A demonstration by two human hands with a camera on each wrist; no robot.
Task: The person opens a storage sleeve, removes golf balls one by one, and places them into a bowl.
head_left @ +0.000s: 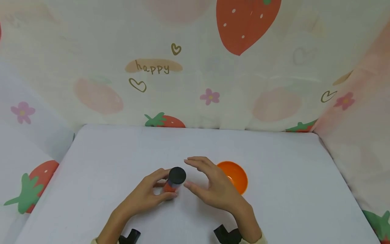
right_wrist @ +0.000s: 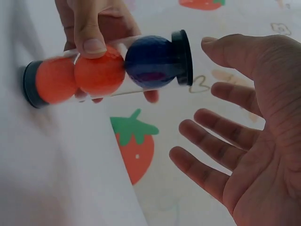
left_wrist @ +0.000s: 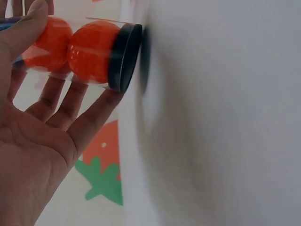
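My left hand point(head_left: 146, 195) grips a clear tube point(right_wrist: 101, 70) with black caps at both ends, thumb on one side and fingers on the other. Inside sit two orange balls point(left_wrist: 92, 52) and a dark blue ball point(right_wrist: 150, 61), the blue one nearest the top cap point(head_left: 177, 175). The tube stands upright, its bottom cap point(left_wrist: 124, 59) at or just above the white tabletop; contact is hard to tell. To the right of that top cap, my right hand point(head_left: 219, 188) hovers with fingers spread and apart from the tube, holding nothing.
An orange bowl point(head_left: 239, 176) rests on the white table point(head_left: 289, 189), partly hidden behind the right hand. A strawberry-print cloth point(head_left: 189, 81) hangs along the table's back edge and sides. Black wrist-camera parts point(head_left: 228, 234) show near the bottom.
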